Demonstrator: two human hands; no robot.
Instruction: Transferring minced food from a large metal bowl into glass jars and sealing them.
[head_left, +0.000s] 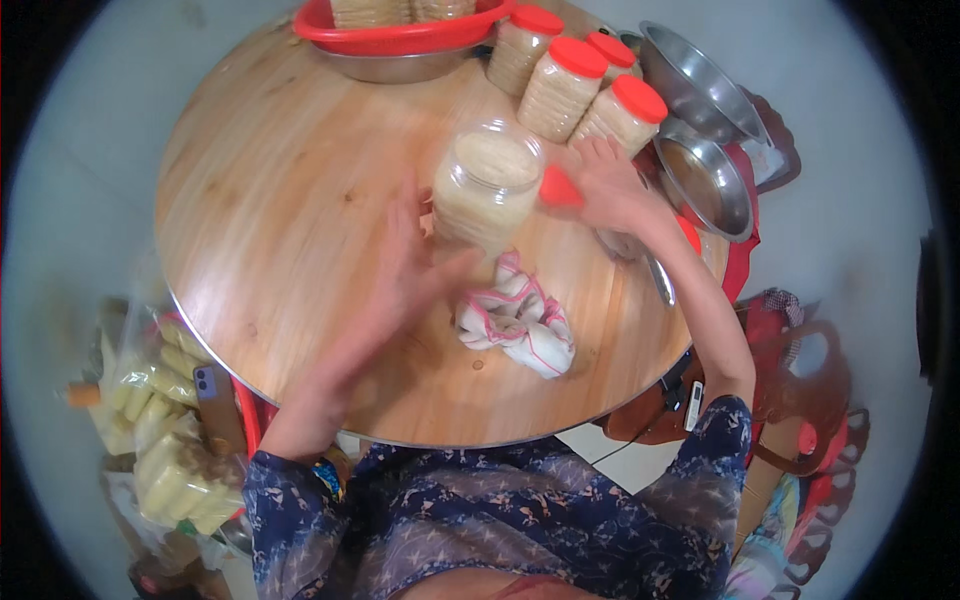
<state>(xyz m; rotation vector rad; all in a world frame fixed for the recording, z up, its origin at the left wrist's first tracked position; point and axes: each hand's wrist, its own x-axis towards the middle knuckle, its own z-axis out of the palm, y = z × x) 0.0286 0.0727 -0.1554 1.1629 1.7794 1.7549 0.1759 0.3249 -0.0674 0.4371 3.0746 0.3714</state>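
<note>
An uncapped clear plastic jar (487, 202), filled nearly to the neck with a pale grainy substance, stands before me on the round wooden table (285, 187). My left hand (424, 259) is at its lower left side, thumb and fingers spread; blur hides whether it touches the jar. To the jar's right, a red lid (561, 187) is held in my right hand (604, 184), whose fingers reach close to the capped jars. A crumpled white cloth with pink edging (517, 322) lies just in front of the open jar.
Several red-capped jars (562, 90) stand at the back right, near stacked steel basins (705, 180). At the far edge, a red basket (405, 37) holding packs rests on a metal bowl. A spoon-like metal utensil (660, 281) lies under my right forearm. Plastic-wrapped packs (172, 450) sit at lower left.
</note>
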